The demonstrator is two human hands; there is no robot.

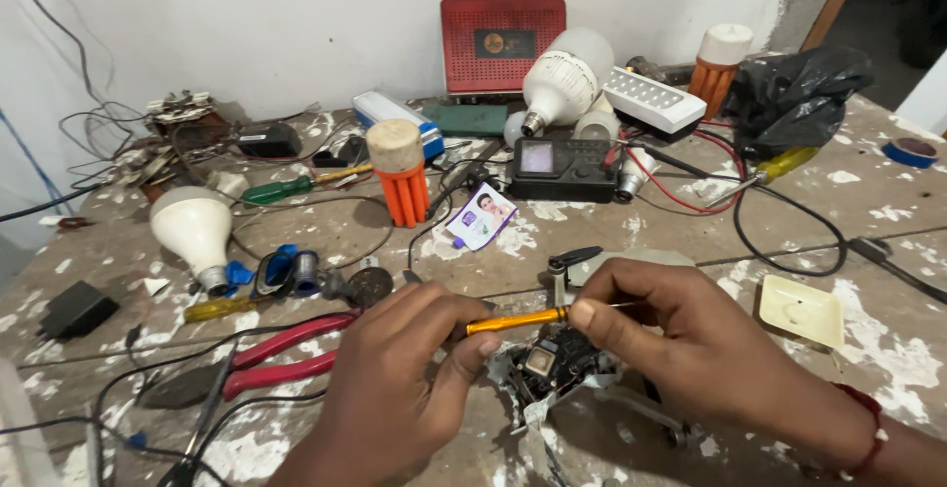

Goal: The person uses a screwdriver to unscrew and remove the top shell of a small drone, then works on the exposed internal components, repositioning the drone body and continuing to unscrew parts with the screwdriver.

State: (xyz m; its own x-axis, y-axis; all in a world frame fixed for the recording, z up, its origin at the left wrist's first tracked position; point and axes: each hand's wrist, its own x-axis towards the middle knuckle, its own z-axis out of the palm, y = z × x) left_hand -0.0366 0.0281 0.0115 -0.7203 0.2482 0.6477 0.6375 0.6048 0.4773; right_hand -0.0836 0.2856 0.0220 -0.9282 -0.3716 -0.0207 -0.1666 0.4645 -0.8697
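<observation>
My left hand [395, 388] grips the handle end of a thin yellow-handled screwdriver [513, 320] held level above the bench. My right hand [671, 329] pinches the same tool near where its metal shaft begins; the shaft tip pokes out past my fingers to the right. Directly below the tool lies an opened small device [552, 367] with a dark circuit part and grey casing pieces. Part of that device is hidden under my right hand.
Red-handled pliers [281, 354] lie left of my hands. A white bulb [192, 225], an orange-finned bulb body [400, 176], a black multimeter [562, 166] with red leads, a green screwdriver [286, 189], a cream square cover [801, 311] and loose wires crowd the paint-stained bench.
</observation>
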